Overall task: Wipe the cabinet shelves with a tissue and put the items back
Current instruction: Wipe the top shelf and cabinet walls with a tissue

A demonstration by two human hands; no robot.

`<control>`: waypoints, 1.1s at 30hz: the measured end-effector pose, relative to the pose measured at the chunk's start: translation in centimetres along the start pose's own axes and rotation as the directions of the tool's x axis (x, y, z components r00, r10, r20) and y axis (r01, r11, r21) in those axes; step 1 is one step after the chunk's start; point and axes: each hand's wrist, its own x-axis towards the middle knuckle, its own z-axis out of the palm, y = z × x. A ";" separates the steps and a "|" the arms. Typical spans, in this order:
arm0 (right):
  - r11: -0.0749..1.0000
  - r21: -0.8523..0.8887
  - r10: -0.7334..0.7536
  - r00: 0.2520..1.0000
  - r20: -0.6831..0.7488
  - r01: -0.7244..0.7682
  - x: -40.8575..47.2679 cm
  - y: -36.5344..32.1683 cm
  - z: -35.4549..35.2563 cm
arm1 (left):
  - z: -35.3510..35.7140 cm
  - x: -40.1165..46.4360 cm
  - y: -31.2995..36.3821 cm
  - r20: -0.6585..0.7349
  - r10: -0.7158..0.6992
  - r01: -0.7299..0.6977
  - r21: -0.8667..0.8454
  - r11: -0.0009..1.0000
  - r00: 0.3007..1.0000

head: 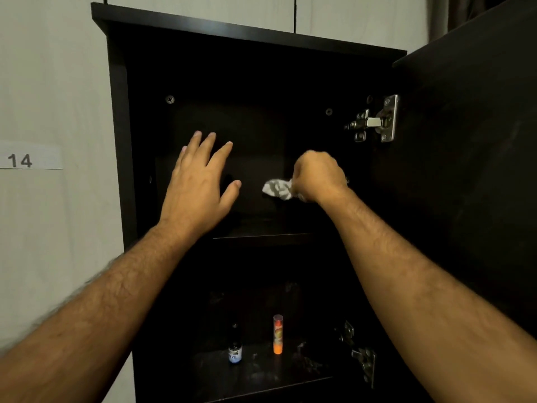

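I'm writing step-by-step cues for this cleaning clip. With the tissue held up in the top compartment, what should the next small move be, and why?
Probably sweep the tissue leftward along the upper shelf. The right hand grips it bunched in that compartment, the left hand is spread open and holds nothing, and no items show there. The small dark bottle and orange tube stand on the lower shelf.

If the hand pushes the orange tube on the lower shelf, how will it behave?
The orange tube stands upright, tall and narrow, so a push near its clear cap would probably tip it. Its body looks round, so once down it may roll. It seems small and likely light.
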 end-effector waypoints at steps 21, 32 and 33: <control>0.957 -0.087 -0.284 0.845 -0.453 0.275 6.0 -2.4 -2.2 | -0.4 -0.2 -1.4 0.088 -0.004 -0.001 0.056 0.998 0.996; 0.987 -0.131 -0.087 0.996 0.017 0.089 -2.9 -1.8 2.8 | -0.1 -0.3 0.1 0.086 -0.014 0.009 0.056 0.998 0.996; 0.981 -0.184 -0.060 0.997 0.051 0.068 -3.1 -1.8 2.8 | -0.1 -0.4 0.0 0.087 -0.015 0.010 0.055 0.998 0.996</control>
